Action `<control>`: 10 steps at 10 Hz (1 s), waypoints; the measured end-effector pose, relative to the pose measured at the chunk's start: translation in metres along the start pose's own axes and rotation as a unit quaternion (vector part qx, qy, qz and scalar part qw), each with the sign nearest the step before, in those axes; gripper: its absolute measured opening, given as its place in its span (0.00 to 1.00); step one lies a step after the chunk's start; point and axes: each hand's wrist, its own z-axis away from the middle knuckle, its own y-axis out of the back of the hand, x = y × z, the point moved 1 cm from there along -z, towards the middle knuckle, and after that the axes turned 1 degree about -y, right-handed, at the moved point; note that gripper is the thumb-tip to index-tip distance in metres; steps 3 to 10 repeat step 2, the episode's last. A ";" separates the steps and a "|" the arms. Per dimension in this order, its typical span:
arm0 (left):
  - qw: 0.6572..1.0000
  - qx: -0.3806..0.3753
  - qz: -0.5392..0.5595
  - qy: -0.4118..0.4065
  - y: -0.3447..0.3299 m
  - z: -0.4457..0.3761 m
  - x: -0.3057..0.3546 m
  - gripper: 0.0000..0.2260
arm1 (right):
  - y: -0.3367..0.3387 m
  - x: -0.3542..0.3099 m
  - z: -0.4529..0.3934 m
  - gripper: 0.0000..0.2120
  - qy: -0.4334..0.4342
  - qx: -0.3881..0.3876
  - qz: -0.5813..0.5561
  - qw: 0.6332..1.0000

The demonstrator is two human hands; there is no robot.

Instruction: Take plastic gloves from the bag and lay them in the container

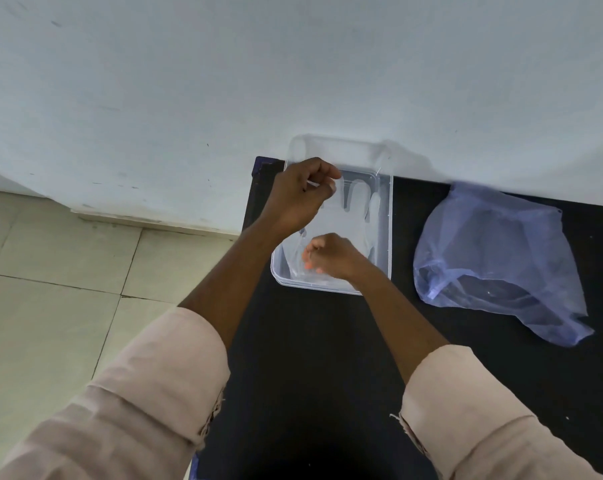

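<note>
A clear plastic container (387, 216) stands at the far left of the black table, against the wall. A thin see-through plastic glove (353, 216) is stretched flat over its inside, fingers pointing to the wall. My left hand (300, 195) pinches the glove's finger end above the container's far left part. My right hand (331, 258) pinches the cuff end near the container's front. A bluish translucent plastic bag (494, 258) lies crumpled on the table to the right, apart from both hands.
The black table (310, 375) ends at its left edge just beside the container, with pale floor tiles (50, 306) below. A white wall (293, 64) runs right behind the container and bag.
</note>
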 end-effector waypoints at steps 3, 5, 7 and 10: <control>0.992 -0.032 0.083 0.095 -0.001 0.002 0.002 0.08 | 0.034 0.006 0.019 0.11 -0.024 0.125 -0.269 0.955; 0.992 -0.032 0.083 0.095 -0.001 0.002 0.002 0.08 | 0.034 0.006 0.019 0.11 -0.024 0.125 -0.269 0.955; 0.992 -0.032 0.083 0.095 -0.001 0.002 0.002 0.08 | 0.034 0.006 0.019 0.11 -0.024 0.125 -0.269 0.955; 0.992 -0.032 0.083 0.095 -0.001 0.002 0.002 0.08 | 0.034 0.006 0.019 0.11 -0.024 0.125 -0.269 0.955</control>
